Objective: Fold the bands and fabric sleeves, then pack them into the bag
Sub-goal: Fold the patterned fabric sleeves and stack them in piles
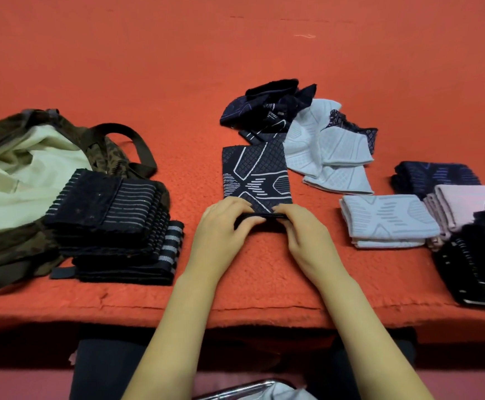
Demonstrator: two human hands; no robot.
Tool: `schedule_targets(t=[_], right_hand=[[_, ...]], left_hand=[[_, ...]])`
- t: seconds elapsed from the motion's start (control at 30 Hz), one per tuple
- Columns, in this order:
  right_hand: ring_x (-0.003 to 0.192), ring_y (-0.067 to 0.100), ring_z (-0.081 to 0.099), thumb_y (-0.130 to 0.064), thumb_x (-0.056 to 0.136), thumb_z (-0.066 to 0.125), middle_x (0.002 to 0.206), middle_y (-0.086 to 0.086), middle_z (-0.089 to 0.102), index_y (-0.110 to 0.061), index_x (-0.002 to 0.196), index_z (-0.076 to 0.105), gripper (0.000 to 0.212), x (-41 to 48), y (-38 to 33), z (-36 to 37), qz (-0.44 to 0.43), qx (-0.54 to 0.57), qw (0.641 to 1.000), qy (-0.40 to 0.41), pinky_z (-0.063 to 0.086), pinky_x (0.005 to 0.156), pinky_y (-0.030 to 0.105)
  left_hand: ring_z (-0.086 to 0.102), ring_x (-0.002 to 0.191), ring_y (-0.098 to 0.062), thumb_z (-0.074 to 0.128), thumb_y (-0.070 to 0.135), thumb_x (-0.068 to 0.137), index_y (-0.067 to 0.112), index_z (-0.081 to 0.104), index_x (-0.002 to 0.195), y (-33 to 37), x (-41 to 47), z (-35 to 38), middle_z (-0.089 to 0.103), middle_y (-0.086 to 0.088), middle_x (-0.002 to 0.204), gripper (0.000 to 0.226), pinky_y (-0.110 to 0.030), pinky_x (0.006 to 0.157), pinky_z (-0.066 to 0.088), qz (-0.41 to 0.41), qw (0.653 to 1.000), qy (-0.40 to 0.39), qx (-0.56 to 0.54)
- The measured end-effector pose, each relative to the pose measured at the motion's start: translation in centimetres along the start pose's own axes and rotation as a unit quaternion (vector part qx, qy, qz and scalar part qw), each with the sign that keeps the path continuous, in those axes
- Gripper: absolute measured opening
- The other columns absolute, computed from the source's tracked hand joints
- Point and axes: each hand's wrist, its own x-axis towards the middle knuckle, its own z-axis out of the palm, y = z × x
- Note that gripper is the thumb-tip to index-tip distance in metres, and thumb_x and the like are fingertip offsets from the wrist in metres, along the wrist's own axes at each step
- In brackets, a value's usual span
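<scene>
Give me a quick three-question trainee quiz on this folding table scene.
1. True or false: the left hand and right hand both grip the near edge of the dark patterned sleeve.
2. The open bag lies where? A left of the sleeve; B right of it; C beyond it.
3. Fill in: the folded dark striped bands are stacked against the ___.
Key: 1 true; 2 A; 3 bag.

Your table (264, 53), covered in orange felt, carries a camouflage bag (4, 249) at your left with black striped bands (114, 220) stacked against it. A dark patterned sleeve (255, 174) lies flat in the middle, a loose heap of sleeves (293, 122) sits behind it, and folded grey sleeves (385, 217) lie at your right.
</scene>
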Motion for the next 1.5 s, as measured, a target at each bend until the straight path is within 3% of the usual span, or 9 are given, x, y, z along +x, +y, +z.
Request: schedule_targets(t=[0.1,0.3,0.47,0.53,0.63,0.77,0.97,1.2,1.5], right_hand=[[0.098,0.015,0.057,-0.028,0.092,0.035,0.106,0.003,0.067,-0.010,0.109,0.061,0.036,-0.1,-0.3,-0.2,0.000,0.002,1.000,0.017,0.041,0.086,0.025],[0.092,0.015,0.061,-0.027,0.093,0.048,0.102,-0.002,0.068,-0.013,0.108,0.059,0.023,0.4,-0.7,-0.3,0.024,0.027,0.998,0.054,0.045,0.078,0.031],[0.098,0.019,0.058,-0.017,0.095,0.052,0.107,0.000,0.063,-0.013,0.112,0.052,0.018,2.5,-0.2,0.2,0.070,0.006,0.996,0.048,0.039,0.078,0.029],[0.100,0.018,0.056,-0.015,0.095,0.050,0.110,0.001,0.061,-0.014,0.116,0.050,0.021,2.7,-0.1,0.5,0.073,0.019,0.996,0.050,0.038,0.080,0.025],[0.103,0.013,0.054,-0.016,0.094,0.050,0.111,0.003,0.060,-0.016,0.119,0.055,0.026,2.5,0.2,0.5,0.058,0.048,0.994,0.078,0.035,0.086,0.015],[0.086,0.000,0.049,-0.032,0.090,0.051,0.100,-0.001,0.054,-0.025,0.119,0.063,0.032,1.7,0.6,0.0,0.072,0.066,0.994,0.056,0.034,0.080,0.008],[0.112,0.024,0.048,-0.027,0.092,0.055,0.117,0.010,0.050,-0.014,0.128,0.058,0.039,1.7,0.5,0.5,0.074,-0.006,0.997,0.012,0.038,0.099,0.035],[0.123,0.028,0.033,-0.037,0.097,0.048,0.137,0.015,0.038,-0.016,0.145,0.037,0.053,1.5,0.0,0.6,0.092,-0.074,0.993,-0.028,0.031,0.107,0.042],[0.122,0.031,0.037,-0.049,0.094,0.033,0.142,0.015,0.040,-0.024,0.141,0.045,0.054,1.9,-0.2,0.9,0.083,-0.171,0.981,-0.023,0.035,0.094,0.044]], left_hand=[[0.063,0.081,-0.011,0.056,0.048,0.081,0.018,0.068,0.083,0.5,0.0,-0.7,0.069,0.010,0.084,0.033,-0.039,0.078,0.048,-0.048,0.997,0.007,-0.063],[0.064,0.081,-0.018,0.051,0.054,0.081,0.029,0.055,0.091,1.0,-0.1,-0.8,0.069,0.007,0.085,0.027,-0.040,0.074,0.049,-0.092,0.994,0.014,-0.053],[0.058,0.099,-0.026,0.056,0.017,0.086,0.027,0.034,0.124,1.1,-0.1,-0.7,0.059,0.001,0.106,0.045,-0.046,0.090,0.043,-0.085,0.996,0.007,-0.016],[0.057,0.096,-0.026,0.055,0.012,0.087,0.032,0.031,0.117,0.9,-0.1,-0.6,0.052,0.005,0.101,0.043,-0.047,0.087,0.045,-0.083,0.996,0.010,-0.025],[0.054,0.091,-0.022,0.052,0.015,0.091,0.024,0.045,0.103,0.0,0.3,-0.1,0.049,0.006,0.095,0.017,-0.048,0.083,0.047,-0.077,0.997,0.001,-0.003],[0.054,0.090,-0.020,0.055,0.012,0.091,0.013,0.056,0.097,-0.3,0.9,0.4,0.053,0.000,0.096,0.006,-0.042,0.083,0.045,-0.091,0.996,0.007,0.000],[0.051,0.103,-0.018,0.052,0.025,0.090,0.014,0.055,0.111,-0.2,0.7,0.2,0.053,0.001,0.109,0.023,-0.040,0.091,0.043,-0.071,0.997,-0.011,0.030],[0.044,0.116,-0.025,0.050,0.030,0.096,0.016,0.050,0.134,0.0,0.7,0.8,0.047,-0.007,0.128,0.040,-0.040,0.100,0.034,-0.111,0.984,-0.049,0.127],[0.048,0.103,-0.029,0.027,0.053,0.088,0.028,0.054,0.132,0.2,0.4,1.2,0.050,-0.010,0.125,0.057,-0.040,0.083,0.041,-0.079,0.964,-0.042,0.250]])
